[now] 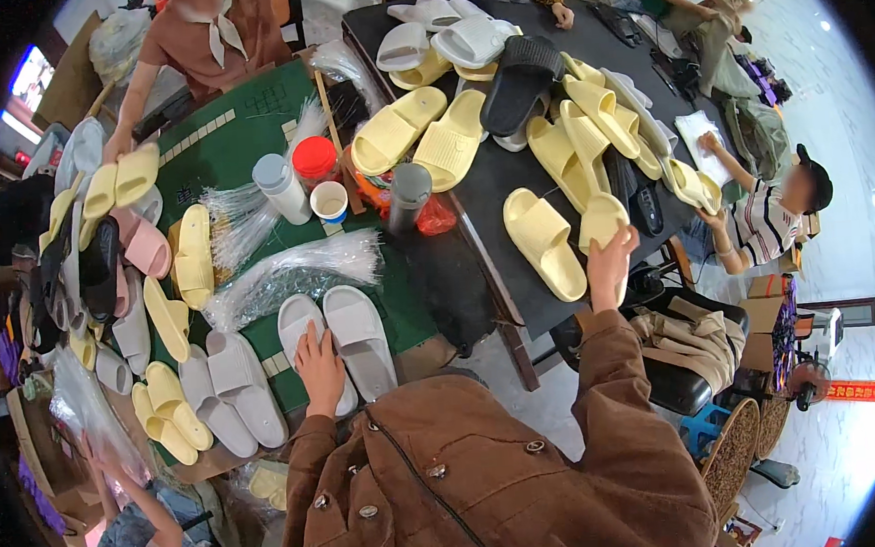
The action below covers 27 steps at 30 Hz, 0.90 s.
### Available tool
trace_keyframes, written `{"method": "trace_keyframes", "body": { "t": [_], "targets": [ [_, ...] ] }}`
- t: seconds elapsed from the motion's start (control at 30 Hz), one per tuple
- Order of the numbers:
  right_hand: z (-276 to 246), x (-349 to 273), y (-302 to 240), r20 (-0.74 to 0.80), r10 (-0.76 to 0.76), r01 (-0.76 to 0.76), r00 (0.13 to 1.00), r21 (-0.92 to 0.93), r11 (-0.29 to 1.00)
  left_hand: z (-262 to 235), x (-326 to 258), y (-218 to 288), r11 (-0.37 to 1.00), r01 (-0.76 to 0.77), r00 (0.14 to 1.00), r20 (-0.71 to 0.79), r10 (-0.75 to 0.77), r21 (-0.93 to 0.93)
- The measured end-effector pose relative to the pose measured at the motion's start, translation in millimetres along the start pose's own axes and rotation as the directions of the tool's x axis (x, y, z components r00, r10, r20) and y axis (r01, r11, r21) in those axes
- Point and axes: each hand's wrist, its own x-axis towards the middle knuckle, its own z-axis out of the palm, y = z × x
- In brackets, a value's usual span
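Note:
My right hand [612, 261] grips the heel end of a yellow slipper [601, 218] at the near edge of the black table. A second yellow slipper [544, 244] lies just left of it. On the green table, my left hand [319, 367] rests with fingers spread on a grey slipper [298, 317]. Its grey mate [358, 338] sits close on the right, toe pointing away from me. Beyond my right hand is a heap of yellow, grey and white slippers, with a black slipper [521, 86] on top.
Clear plastic ties [297, 277] lie in bundles beside a white bottle [280, 188], a red-lidded jar [316, 163], a paper cup [329, 202] and a grey tumbler [410, 197]. More slippers crowd the left, including a grey pair [232, 391]. Several people work around both tables. A black chair [700, 383] stands right.

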Motion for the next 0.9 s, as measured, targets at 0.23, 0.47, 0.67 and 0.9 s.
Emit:
{"method": "trace_keyframes", "body": {
  "t": [0.23,0.47,0.67,0.9],
  "targets": [
    [12.0,28.7,75.2,0.283,0.131,-0.096,0.950,-0.137,0.986,2.1,2.5,4.1,1.000,-0.014,0.999,-0.032,0.014,0.002],
    [6.9,26.3,67.5,0.265,0.067,-0.029,0.962,-0.146,0.989,6.0,0.4,-0.9,0.999,-0.033,0.996,-0.079,0.035,0.036],
    [38.8,35.2,79.2,0.283,0.071,-0.106,0.956,0.112,0.988,3.4,1.5,1.8,0.999,-0.024,0.998,-0.049,0.025,0.027],
    [86.8,42.2,80.3,0.379,0.114,-0.178,0.918,0.137,0.974,1.8,1.3,3.6,0.999,-0.029,0.999,-0.034,0.030,0.028]
  ]
}}
